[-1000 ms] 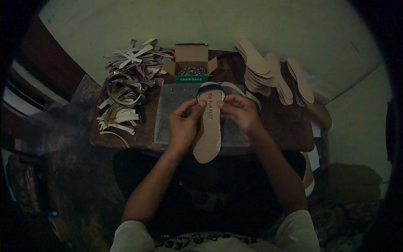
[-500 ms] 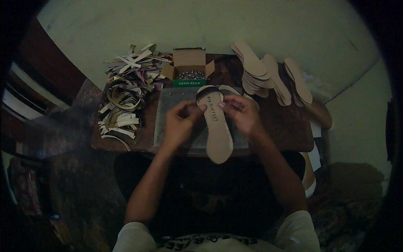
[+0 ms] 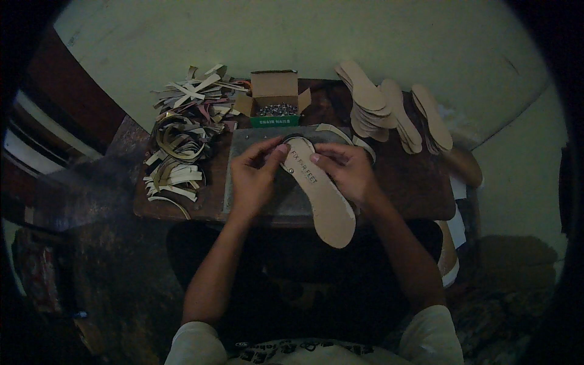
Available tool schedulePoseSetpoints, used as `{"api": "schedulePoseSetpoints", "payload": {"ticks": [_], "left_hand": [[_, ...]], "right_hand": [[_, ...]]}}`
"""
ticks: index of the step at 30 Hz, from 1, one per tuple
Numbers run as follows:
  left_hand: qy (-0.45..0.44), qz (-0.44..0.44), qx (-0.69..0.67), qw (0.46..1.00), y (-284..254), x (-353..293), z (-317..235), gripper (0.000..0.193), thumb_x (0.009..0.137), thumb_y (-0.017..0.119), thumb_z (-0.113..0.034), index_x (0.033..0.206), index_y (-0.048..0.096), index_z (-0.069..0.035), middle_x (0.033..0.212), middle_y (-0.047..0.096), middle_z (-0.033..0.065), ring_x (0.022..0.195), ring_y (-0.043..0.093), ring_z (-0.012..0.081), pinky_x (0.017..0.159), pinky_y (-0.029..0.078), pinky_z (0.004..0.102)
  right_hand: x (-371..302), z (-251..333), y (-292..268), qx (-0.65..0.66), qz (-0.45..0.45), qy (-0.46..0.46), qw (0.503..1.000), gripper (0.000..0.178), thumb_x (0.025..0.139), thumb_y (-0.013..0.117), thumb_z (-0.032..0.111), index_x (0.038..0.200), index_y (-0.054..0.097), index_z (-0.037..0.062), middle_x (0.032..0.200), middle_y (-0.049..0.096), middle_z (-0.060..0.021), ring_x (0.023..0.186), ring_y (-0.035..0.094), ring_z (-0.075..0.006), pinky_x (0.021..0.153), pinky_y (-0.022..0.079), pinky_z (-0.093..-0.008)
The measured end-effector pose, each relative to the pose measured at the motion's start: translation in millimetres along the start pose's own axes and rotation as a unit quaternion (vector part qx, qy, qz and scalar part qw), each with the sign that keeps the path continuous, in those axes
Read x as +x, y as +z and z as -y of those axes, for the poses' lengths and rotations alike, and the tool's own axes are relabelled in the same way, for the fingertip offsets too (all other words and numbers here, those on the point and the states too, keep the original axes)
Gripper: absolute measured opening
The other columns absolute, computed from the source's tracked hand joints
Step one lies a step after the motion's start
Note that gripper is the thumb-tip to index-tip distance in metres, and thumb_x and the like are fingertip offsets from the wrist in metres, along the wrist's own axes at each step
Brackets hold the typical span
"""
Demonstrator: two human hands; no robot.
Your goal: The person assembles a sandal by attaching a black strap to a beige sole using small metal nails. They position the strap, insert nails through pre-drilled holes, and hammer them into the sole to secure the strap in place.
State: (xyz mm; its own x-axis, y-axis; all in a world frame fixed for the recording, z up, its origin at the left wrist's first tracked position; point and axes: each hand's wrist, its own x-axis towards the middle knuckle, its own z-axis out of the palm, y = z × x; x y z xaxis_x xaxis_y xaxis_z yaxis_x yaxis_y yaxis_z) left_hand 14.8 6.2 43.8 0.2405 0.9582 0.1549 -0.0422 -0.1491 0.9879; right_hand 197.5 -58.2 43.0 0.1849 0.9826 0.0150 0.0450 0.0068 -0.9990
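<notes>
As my left hand (image 3: 252, 173) pinched the nine o'clock edge of the tan insole (image 3: 328, 207), fingers curled and thumb on top, in came my right hand (image 3: 350, 170) at three o'clock, partly closed on the opposite edge! What the fingertips did underneath, I couldn't tell. And there was the dark strap (image 3: 298, 135), curving round the far end between my thumbs! The way I judged it, good work here called for even thumb pressure, the strap snug and level on both sides, and no bending of the insole; a lopsided pinch could have skewed the band. Now, the line of it: lettered face up, long axis slanting from eleven o'clock to five, strapped end away from me at eleven, bare rounded end at five. It hung over the grey slab (image 3: 252, 135), that bare end poking past the near edge of the table (image 3: 401, 182), with the nail box (image 3: 274, 115) off at eleven.
</notes>
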Motion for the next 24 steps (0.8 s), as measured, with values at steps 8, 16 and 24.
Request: {"api": "schedulePoseSetpoints", "payload": {"ticks": [8,16,24], "left_hand": [[-0.074,-0.047,0.016,0.996,-10.4,4.3,10.4,0.032,0.089,0.071,-0.020,0.112,0.068,0.002,0.102,0.070,0.0105,0.091,0.065,0.0142,0.083,0.052,0.0276],[-0.128,0.117,-0.001,0.985,-11.3,4.4,14.1,0.042,0.093,0.064,-0.019,0.129,0.057,0.001,0.111,0.065,0.0102,0.093,0.064,0.0143,0.080,0.053,0.0271],[-0.216,0.116,-0.093,0.965,-2.7,-3.4,-0.8,0.043,0.093,0.065,-0.024,0.129,0.056,0.000,0.111,0.063,0.0071,0.088,0.061,0.0113,0.078,0.053,0.0271]], "right_hand": [[-0.3,6.7,-5.7,-0.100,0.057,0.059,0.992,0.043,0.081,0.078,0.016,0.120,0.065,0.0035,0.096,0.071,-0.0148,0.087,0.067,-0.0181,0.079,0.054,-0.0335],[2.8,11.5,-26.6,-0.201,0.032,-0.030,0.979,0.031,0.085,0.073,0.012,0.114,0.067,0.0008,0.097,0.072,-0.0116,0.085,0.067,-0.0151,0.079,0.054,-0.0307],[-9.1,23.0,-15.5,-0.393,0.071,-0.166,0.902,0.060,0.076,0.080,0.027,0.125,0.059,0.0016,0.115,0.061,-0.0157,0.105,0.062,-0.0328,0.092,0.049,-0.0383]]}}
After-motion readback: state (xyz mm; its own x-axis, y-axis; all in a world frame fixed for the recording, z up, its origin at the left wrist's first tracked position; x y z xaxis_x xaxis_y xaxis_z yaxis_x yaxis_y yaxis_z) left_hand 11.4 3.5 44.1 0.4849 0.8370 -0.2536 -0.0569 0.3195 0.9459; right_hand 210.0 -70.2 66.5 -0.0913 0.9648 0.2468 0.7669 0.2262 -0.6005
